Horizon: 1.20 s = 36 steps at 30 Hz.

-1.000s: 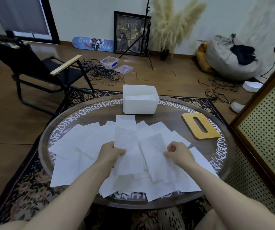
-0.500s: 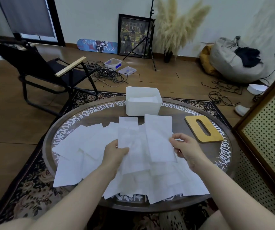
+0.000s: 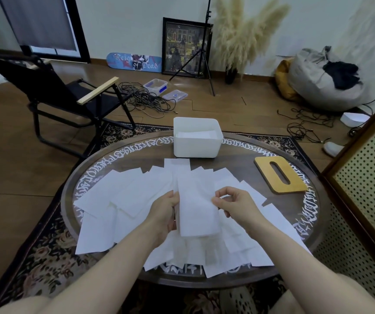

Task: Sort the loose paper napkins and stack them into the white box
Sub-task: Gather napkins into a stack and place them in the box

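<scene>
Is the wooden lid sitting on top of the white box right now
No, the wooden lid lies flat on the table, right of the open white box.

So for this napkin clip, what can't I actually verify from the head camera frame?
- How many napkins sit in the white box: its front wall hides all but the top layer.
- How many sheets the left hand and right hand hold as the held stack: the top sheet covers the rest.
- The loose napkins count: they overlap and the arms cover some.
- The round table near edge: napkins overhang it.
</scene>
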### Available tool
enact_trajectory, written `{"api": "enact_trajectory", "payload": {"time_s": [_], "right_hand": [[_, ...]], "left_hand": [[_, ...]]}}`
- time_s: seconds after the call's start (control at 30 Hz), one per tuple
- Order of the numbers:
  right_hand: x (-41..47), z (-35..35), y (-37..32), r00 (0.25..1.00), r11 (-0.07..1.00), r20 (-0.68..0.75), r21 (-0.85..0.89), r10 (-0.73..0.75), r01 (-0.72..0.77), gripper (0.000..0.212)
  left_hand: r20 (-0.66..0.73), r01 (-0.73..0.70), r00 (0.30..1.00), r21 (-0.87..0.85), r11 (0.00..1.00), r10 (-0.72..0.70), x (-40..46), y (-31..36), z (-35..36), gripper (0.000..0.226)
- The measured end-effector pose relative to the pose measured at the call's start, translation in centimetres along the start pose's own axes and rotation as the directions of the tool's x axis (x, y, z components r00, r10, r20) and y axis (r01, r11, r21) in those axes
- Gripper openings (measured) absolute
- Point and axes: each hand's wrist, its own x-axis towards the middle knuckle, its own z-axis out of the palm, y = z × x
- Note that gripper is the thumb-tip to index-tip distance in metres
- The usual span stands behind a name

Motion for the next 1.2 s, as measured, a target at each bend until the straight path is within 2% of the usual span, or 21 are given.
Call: {"api": "enact_trajectory", "payload": {"time_s": [0.3, 0.43, 0.57, 0.7, 0.8, 0.9, 0.97, 1.07, 1.2], "right_hand": [[0.0, 0.2, 0.1, 1.000, 1.000, 0.002, -0.013, -0.004, 0.004, 0.007], [0.0, 0.1, 0.2, 1.000, 1.000, -0.001, 0.001, -0.020, 0.020, 0.006], [-0.1, -0.4, 0.2, 0.990, 0.994, 0.103, -0.047, 0.101, -0.096, 0.026], [-0.1, -0.7, 0.4, 0.972, 0.992, 0.203, -0.050, 0.120, -0.112, 0.017], [-0.1, -0.6, 0.6, 0.981, 0.996, 0.176, -0.033, 0.085, -0.081, 0.024], [0.3, -0.8, 1.2, 0.992, 0.995, 0.107, -0.088, 0.061, -0.051, 0.009], [1.0, -1.3, 2.1, 0.999, 0.981, 0.005, -0.191, 0.040, -0.039, 0.005], [1.9, -2.6, 3.2, 0.988, 0.909, -0.127, -0.394, 0.091, -0.134, 0.027], [2.5, -3.2, 4.4, 0.954, 0.883, -0.074, -0.364, 0.290, -0.296, 0.051]], "left_hand": [[0.028, 0.033, 0.999, -0.026, 0.999, -0.032, 0.1, 0.0, 0.0, 0.031], [0.035, -0.035, 0.999, 0.065, 0.997, 0.033, 0.2, -0.1, -0.1, 0.024], [0.030, -0.051, 0.998, 0.047, 0.998, 0.050, 0.0, 0.0, 0.0, 0.026], [0.038, -0.052, 0.998, 0.068, 0.996, 0.050, 0.1, -0.1, 0.1, 0.026], [0.041, -0.062, 0.998, 0.131, 0.989, 0.057, 0.0, -0.4, 0.2, 0.029], [-0.024, -0.078, 0.996, 0.153, 0.985, 0.083, -0.1, -0.5, 0.1, 0.028], [-0.069, -0.082, 0.993, 0.125, 0.989, 0.091, -0.1, -0.3, -0.3, 0.027], [-0.138, -0.080, 0.986, 0.080, 0.994, 0.090, 0.0, 0.0, -1.3, 0.023], [-0.184, -0.086, 0.978, 0.075, 0.993, 0.099, 0.2, 0.3, -2.1, 0.022]]}}
